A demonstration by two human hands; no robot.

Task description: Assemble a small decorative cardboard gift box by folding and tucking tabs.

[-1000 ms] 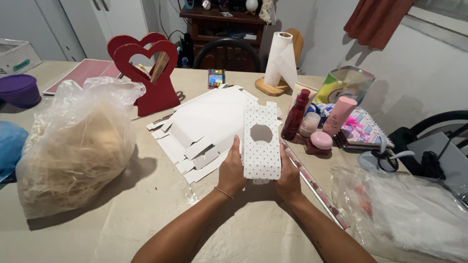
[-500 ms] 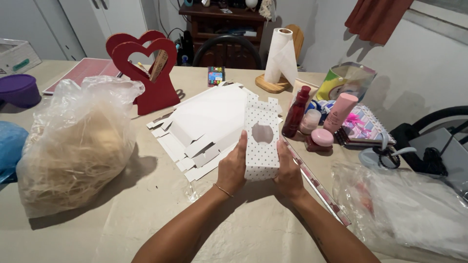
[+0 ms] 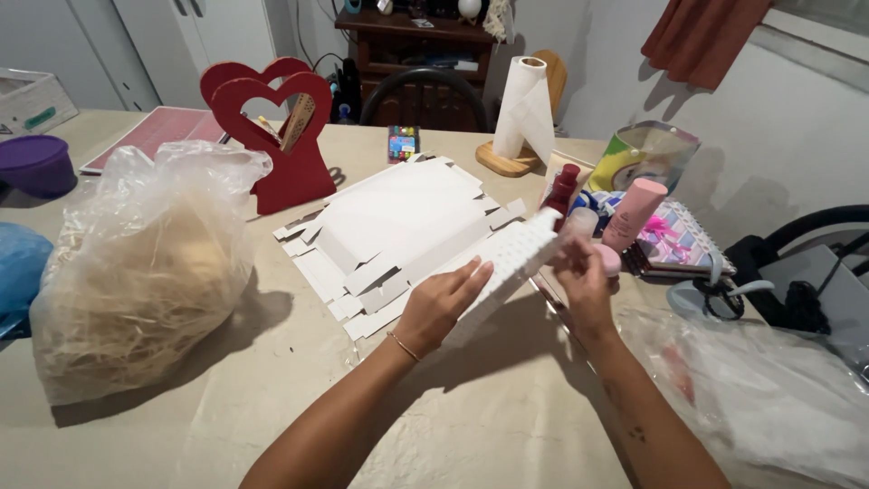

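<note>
1. One table [image 3: 507, 435] with a pale, creased cloth cover lies under both hands and bears everything else
2. One big clear plastic bag [image 3: 145, 272], crinkled and bulging with tan straw-like filling, sits well to the left of the left hand
3. A second clear plastic bag [image 3: 769, 398], flatter and wrinkled, lies just right of the right forearm
4. One stack of flat white card box blanks [image 3: 398, 226], die-cut with tabs and notches, is spread just beyond the left hand
5. Two red heart-shaped wooden cut-outs [image 3: 272, 136], one behind the other, stand upright beyond the blanks, to the far left
6. One roll of white paper towel [image 3: 525, 109] stands on a round wooden holder, well beyond the hands
7. One white card box with small dots [image 3: 507, 267], folded flat and tilted, is held between the two hands, above the table and over the near edge of the blanks
8. The left hand [image 3: 439, 303] has its fingers laid flat along the box's lower end, pressing it from the near side
9. The right hand [image 3: 579, 276] pinches the box's upper end between thumb and fingertips
10. One pink cylindrical bottle [image 3: 634, 213] and one dark red bottle [image 3: 561, 190] stand just beyond the right hand, crowded among small toiletries
11. One purple round tub [image 3: 34, 165] sits far left
</note>
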